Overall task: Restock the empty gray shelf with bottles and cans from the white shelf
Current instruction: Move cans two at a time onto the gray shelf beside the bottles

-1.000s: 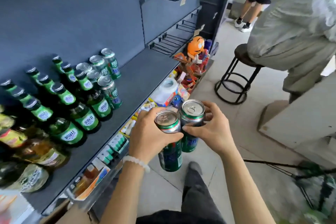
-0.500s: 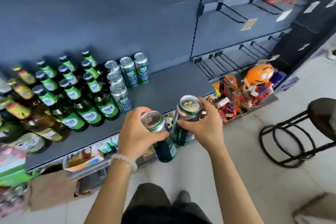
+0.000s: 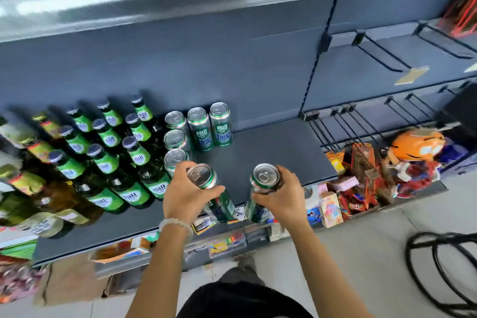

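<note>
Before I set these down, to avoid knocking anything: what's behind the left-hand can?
Behind the left-hand can stand five green cans on the gray shelf, bottles beside them. The left hand hides the nearest can's base.

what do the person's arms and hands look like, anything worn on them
Both forearms are bare, with no sleeves in view. The left hand has a bracelet of pale, whitish round beads around its wrist. The right hand wears nothing: no glove, watch or ring shows on its fingers.

you grip shiny metal cans (image 3: 264,181); the gray shelf (image 3: 271,152) looks matt and smooth, the bottles (image 3: 134,162) glossy glass with metal caps.
</note>
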